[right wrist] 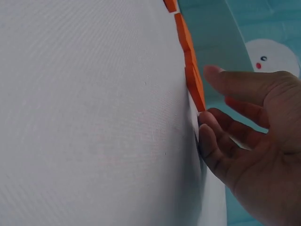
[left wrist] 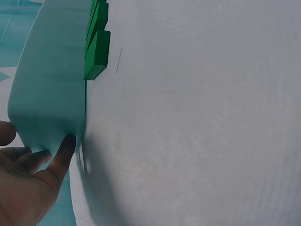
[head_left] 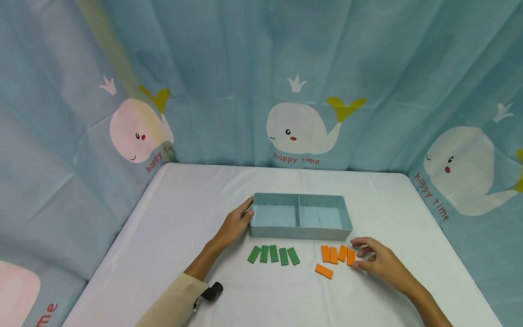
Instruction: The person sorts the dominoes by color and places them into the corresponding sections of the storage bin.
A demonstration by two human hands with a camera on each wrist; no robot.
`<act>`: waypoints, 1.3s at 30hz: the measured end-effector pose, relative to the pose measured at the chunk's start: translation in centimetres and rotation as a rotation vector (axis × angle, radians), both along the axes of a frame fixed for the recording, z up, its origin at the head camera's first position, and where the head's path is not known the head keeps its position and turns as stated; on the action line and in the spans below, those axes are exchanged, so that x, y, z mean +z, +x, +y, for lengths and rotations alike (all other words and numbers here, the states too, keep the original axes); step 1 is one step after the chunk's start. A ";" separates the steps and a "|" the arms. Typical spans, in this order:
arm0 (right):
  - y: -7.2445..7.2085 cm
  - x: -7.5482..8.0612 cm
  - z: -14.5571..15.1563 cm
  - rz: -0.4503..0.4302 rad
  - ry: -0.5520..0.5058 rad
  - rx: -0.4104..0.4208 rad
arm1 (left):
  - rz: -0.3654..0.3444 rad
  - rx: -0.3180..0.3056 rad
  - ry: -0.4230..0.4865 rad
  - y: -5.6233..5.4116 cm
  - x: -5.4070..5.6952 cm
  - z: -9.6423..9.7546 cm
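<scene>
Pale-blue oblong box [head_left: 300,232] runs 9-to-3 o'clock, left hand [head_left: 234,225] spread against it. Right hand [head_left: 379,261] spreads by orange rectangular blocks [head_left: 333,255]; contact's unclear.

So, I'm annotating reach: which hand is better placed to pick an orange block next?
Likely the right hand: it sits beside the orange blocks, while the left hand touches the left end of the blue box.

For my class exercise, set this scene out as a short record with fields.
Container: blue-grey box with two compartments
Green blocks: five, in a row in front of the box
Orange blocks: five; four side by side, one apart, farther from the box
Left hand: touches the box's left end
Right hand: beside the rightmost orange block; contact unclear
Surface: white tabletop
Backdrop: light-blue curtain printed with whales
</scene>
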State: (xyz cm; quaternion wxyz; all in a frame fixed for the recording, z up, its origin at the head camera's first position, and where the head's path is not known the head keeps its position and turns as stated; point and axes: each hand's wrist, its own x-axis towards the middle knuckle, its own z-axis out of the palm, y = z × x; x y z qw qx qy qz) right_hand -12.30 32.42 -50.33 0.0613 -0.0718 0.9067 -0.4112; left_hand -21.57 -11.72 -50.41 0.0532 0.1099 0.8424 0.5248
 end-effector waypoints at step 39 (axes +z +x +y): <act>0.6 0.4 -1.6 0.063 0.019 -0.009 | -0.009 0.037 0.019 -0.1 -0.3 0.5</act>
